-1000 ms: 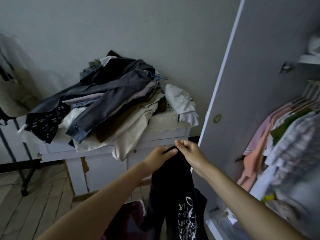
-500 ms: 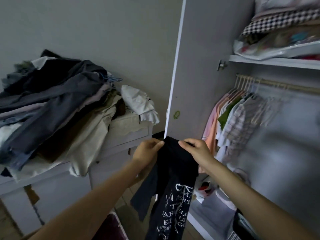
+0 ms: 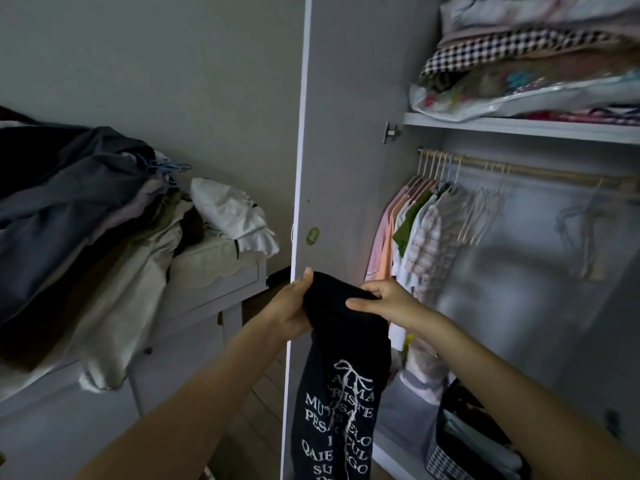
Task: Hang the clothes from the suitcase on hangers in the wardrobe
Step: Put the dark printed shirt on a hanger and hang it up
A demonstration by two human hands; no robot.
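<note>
black tee (image 3: pixel 341 368) hanging vertical, both hands (image 3: pixel 294 311) gripping top

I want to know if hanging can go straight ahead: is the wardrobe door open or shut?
Open. The wardrobe door stands swung out edge-on, and the rail with hung shirts shows behind it.

— What's being held up there?
— A black garment (image 3: pixel 346 341) with white lettering, bunched at its top and hanging straight down, at six o'clock.
— And the wardrobe (image 3: pixel 349 133)?
— Door open; shirts (image 3: pixel 415 230) hang on its rail (image 3: pixel 554 173) at three o'clock, empty hangers (image 3: pixel 485 209) just beside them.
</note>
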